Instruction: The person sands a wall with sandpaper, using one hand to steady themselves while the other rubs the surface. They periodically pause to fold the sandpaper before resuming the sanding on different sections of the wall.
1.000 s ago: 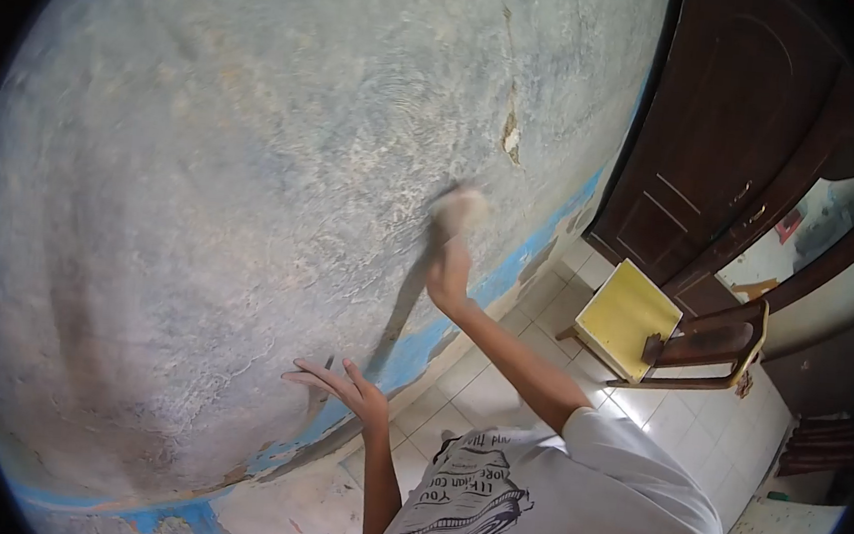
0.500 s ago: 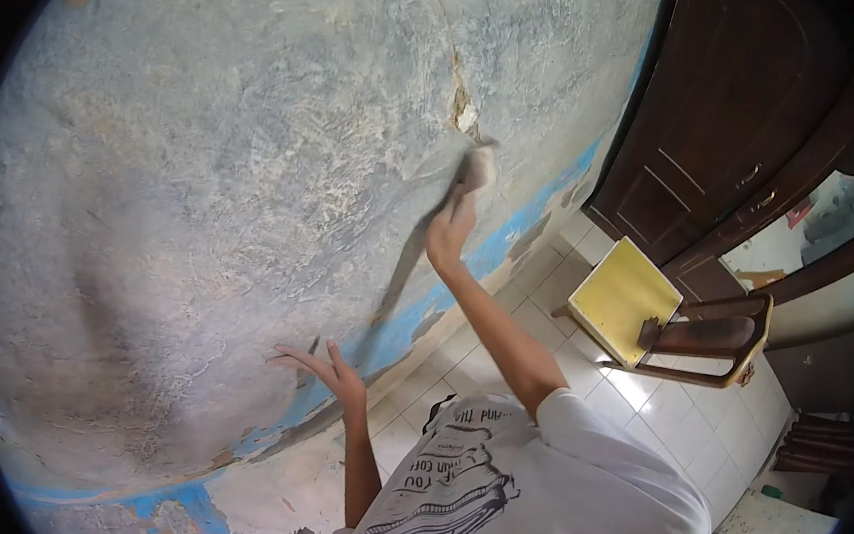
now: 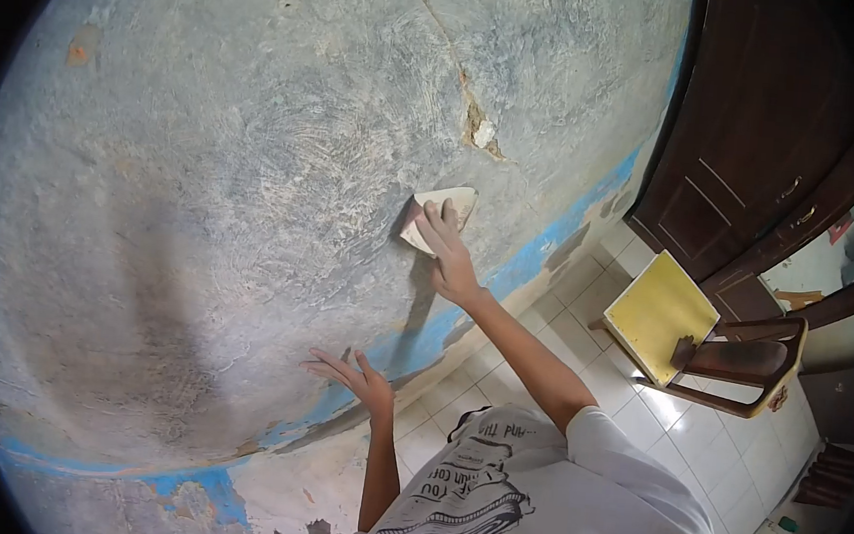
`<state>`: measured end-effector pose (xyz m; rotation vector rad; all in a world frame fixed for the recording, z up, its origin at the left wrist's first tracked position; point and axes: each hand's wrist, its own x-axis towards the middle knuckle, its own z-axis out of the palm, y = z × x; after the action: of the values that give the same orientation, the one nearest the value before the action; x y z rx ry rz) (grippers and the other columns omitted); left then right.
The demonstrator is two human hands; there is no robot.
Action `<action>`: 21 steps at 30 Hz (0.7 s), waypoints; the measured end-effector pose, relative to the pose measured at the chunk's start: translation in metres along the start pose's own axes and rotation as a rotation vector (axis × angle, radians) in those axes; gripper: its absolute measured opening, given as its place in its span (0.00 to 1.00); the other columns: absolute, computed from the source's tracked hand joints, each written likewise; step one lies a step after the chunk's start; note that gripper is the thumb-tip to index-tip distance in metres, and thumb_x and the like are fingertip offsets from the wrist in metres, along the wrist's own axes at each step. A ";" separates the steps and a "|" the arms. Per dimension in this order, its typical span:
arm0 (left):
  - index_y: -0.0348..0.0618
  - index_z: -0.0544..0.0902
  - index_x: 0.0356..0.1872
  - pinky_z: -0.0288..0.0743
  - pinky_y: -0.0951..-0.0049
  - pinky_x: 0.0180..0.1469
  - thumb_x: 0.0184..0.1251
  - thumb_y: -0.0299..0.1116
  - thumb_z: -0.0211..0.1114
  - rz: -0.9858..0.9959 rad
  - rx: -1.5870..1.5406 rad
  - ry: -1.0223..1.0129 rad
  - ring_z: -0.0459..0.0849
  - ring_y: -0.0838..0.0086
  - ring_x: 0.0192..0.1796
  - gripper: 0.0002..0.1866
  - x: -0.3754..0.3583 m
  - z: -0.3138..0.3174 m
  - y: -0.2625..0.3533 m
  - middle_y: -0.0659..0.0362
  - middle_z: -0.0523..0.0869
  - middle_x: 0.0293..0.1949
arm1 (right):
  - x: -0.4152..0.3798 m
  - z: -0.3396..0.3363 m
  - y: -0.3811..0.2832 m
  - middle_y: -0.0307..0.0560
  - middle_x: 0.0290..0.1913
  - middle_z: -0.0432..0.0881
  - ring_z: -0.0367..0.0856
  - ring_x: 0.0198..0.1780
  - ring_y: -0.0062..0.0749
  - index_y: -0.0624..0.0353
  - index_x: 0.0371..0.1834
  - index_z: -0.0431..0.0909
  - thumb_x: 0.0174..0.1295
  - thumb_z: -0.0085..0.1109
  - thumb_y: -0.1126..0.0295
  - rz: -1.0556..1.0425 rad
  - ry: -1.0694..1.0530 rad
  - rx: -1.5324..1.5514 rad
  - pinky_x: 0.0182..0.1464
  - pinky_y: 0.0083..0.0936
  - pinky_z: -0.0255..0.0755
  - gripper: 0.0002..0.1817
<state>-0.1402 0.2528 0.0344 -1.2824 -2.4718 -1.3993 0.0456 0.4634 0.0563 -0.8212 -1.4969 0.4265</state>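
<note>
My right hand (image 3: pixel 454 259) holds a cream sheet (image 3: pixel 449 209) with a reddish underside, probably sandpaper, against the grey plastered wall (image 3: pixel 286 145). Its fingers press on the face of the sheet, and one corner is lifted off the wall. Up and slightly right of the sheet, a crack (image 3: pixel 475 125) runs through the plaster, with broken edges and a white patch. Lower left, my left hand (image 3: pixel 363 382) has its fingers spread beside the wall, holding nothing; whether the fingertips touch the surface cannot be told.
A blue paint band (image 3: pixel 539 251) with peeling edges runs along the wall's base. On the right, a yellow-seated chair (image 3: pixel 659 310) stands on the white tiled floor (image 3: pixel 508 389), near a dark wooden wardrobe (image 3: pixel 759 123) with a mirror.
My right hand has brought the sheet away from the crack, down and to the left. My left hand remains spread by the wall. The view has shifted slightly.
</note>
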 end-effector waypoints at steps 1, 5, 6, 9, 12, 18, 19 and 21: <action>0.49 0.33 0.89 0.26 0.35 0.84 0.87 0.54 0.50 0.011 0.019 0.014 0.18 0.40 0.86 0.46 -0.001 0.002 -0.001 0.39 0.17 0.85 | 0.001 0.003 -0.002 0.73 0.82 0.63 0.64 0.83 0.55 0.74 0.82 0.57 0.75 0.39 0.84 0.062 0.049 0.004 0.82 0.39 0.58 0.31; 0.47 0.36 0.89 0.23 0.34 0.83 0.87 0.60 0.47 0.050 -0.011 0.048 0.18 0.39 0.86 0.46 -0.005 0.005 -0.009 0.37 0.19 0.85 | -0.001 0.013 0.009 0.76 0.80 0.65 0.62 0.83 0.60 0.73 0.83 0.58 0.69 0.38 0.86 0.333 0.348 0.207 0.82 0.39 0.57 0.35; 0.46 0.38 0.89 0.24 0.33 0.83 0.87 0.61 0.46 0.073 0.052 0.067 0.18 0.39 0.86 0.46 0.001 0.005 -0.015 0.37 0.19 0.85 | -0.007 -0.002 0.024 0.75 0.79 0.66 0.63 0.83 0.60 0.73 0.82 0.60 0.69 0.38 0.86 0.228 0.227 0.148 0.81 0.39 0.58 0.34; 0.46 0.41 0.89 0.25 0.33 0.83 0.86 0.63 0.44 0.076 0.194 0.114 0.19 0.39 0.86 0.46 -0.001 0.001 -0.032 0.36 0.20 0.85 | -0.006 -0.017 0.051 0.72 0.78 0.69 0.66 0.81 0.62 0.72 0.79 0.66 0.66 0.41 0.88 0.358 0.182 0.180 0.80 0.40 0.60 0.34; 0.45 0.43 0.89 0.26 0.33 0.83 0.86 0.64 0.44 0.085 0.231 0.135 0.19 0.38 0.86 0.45 0.005 0.006 -0.025 0.36 0.21 0.85 | 0.022 -0.047 0.001 0.76 0.74 0.72 0.69 0.78 0.66 0.75 0.74 0.69 0.67 0.44 0.87 -0.252 -0.204 0.036 0.76 0.41 0.66 0.30; 0.46 0.42 0.89 0.33 0.37 0.85 0.87 0.60 0.46 0.093 0.014 0.168 0.20 0.37 0.86 0.44 -0.002 0.032 0.032 0.36 0.21 0.85 | 0.035 -0.047 -0.003 0.72 0.82 0.61 0.59 0.84 0.65 0.71 0.80 0.64 0.64 0.43 0.89 -0.115 -0.276 0.045 0.83 0.44 0.55 0.36; 0.45 0.42 0.89 0.34 0.38 0.85 0.88 0.59 0.47 0.112 0.079 0.159 0.20 0.37 0.86 0.44 0.004 0.031 0.036 0.36 0.20 0.85 | 0.035 -0.047 -0.010 0.71 0.83 0.60 0.59 0.84 0.65 0.70 0.81 0.62 0.64 0.43 0.89 -0.378 -0.368 -0.011 0.84 0.45 0.53 0.37; 0.45 0.40 0.89 0.36 0.39 0.85 0.88 0.57 0.47 0.133 0.144 0.165 0.20 0.37 0.86 0.43 0.015 0.025 0.045 0.36 0.20 0.85 | 0.031 -0.031 -0.001 0.72 0.83 0.60 0.58 0.84 0.64 0.69 0.82 0.62 0.63 0.45 0.89 0.378 -0.045 0.216 0.85 0.48 0.52 0.38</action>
<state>-0.1113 0.2919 0.0570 -1.2239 -2.2876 -1.2193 0.0781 0.4786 0.0825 -0.9267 -1.3080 0.8772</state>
